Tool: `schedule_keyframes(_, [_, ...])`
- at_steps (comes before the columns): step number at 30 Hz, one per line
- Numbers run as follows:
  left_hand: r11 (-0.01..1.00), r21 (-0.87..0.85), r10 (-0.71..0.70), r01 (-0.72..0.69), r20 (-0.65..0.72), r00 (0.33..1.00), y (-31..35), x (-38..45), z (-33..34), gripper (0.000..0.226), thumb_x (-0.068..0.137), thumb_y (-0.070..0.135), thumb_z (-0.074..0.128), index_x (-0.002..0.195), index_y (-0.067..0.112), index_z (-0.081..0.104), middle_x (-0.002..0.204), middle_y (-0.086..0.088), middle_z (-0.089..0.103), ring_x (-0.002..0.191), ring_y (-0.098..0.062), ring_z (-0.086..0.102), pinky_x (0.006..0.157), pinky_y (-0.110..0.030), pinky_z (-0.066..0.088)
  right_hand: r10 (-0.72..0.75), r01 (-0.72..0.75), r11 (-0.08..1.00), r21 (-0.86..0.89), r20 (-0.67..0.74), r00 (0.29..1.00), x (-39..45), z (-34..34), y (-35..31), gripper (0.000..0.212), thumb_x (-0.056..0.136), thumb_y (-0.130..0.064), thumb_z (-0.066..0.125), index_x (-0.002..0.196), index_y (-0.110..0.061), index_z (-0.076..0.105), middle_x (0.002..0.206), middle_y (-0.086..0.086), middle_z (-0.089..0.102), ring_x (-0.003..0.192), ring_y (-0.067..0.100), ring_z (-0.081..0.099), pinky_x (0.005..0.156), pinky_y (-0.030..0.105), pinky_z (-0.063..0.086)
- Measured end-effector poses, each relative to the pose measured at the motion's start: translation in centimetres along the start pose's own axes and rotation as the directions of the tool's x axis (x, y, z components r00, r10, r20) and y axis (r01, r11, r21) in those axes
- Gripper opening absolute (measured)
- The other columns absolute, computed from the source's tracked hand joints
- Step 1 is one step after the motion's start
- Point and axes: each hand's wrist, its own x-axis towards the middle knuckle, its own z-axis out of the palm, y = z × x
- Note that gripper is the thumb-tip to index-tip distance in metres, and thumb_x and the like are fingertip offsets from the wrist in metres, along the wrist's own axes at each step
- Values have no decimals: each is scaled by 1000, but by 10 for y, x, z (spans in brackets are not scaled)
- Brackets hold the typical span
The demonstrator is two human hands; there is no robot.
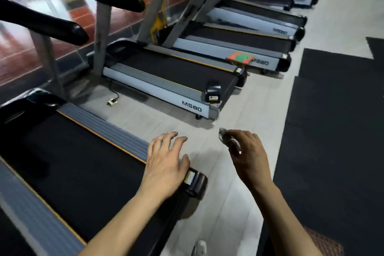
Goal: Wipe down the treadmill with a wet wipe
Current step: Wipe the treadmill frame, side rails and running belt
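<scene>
Two hands out: a balled-up wipe is pinched in the right hand over the floor, left hand spread flat on the treadmill, whose rail runs up-left, nearer the left.

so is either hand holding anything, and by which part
The right hand pinches a crumpled wet wipe by its lower end. The left hand holds nothing.

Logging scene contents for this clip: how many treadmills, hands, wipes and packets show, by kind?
Treadmills with a deck I can tell apart: 5, nearest, next; farther ones blur together.
Hands: 2, left hand open over the nearest deck's rear corner, right hand.
Wet wipe: 1, pinched in the right hand.
Red-green packet: 1.
Total: 9.
</scene>
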Motion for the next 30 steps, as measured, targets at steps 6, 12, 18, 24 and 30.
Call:
schedule_keyframes(6, [993,26,-116,117,-54,992,-30,97,-1,45,95,40,46,138,28,51,147,1,44,138,-23,35,117,-38,21,-119,116,993,33,99,988,118,39,-5,33,87,-7,69,108,-32,66,103,-16,63,95,10,50,74,11,34])
schedule_keyframes(12, [967,18,-249,253,-132,960,-54,172,11,45,95,42,43,137,28,52,146,2,46,137,-21,35,116,-39,23,-205,192,978,87,194,959,219,87,7,29,90,-14,65,111,-34,65,108,-16,63,98,10,50,78,25,44])
schedule_keyframes(18, [917,12,-387,398,-208,898,-69,260,38,48,93,42,40,136,26,55,143,-1,48,133,-24,38,115,-43,27,-375,330,922,201,266,888,339,144,33,29,92,-12,61,116,-27,66,110,-10,65,102,19,55,85,36,47])
schedule_keyframes(24, [802,32,-568,596,-264,779,-69,346,55,50,92,44,38,134,25,56,140,-2,49,130,-28,43,112,-44,30,-520,448,854,266,413,748,460,191,52,30,95,-15,57,121,-30,63,114,-13,62,106,14,51,88,23,38])
schedule_keyframes(30, [677,32,-687,735,-329,648,-94,405,62,50,91,44,36,132,24,57,138,-2,50,130,-27,44,114,-42,27,-643,546,763,346,483,594,548,252,43,33,95,-15,56,123,-32,61,115,-15,61,103,11,49,85,28,43])
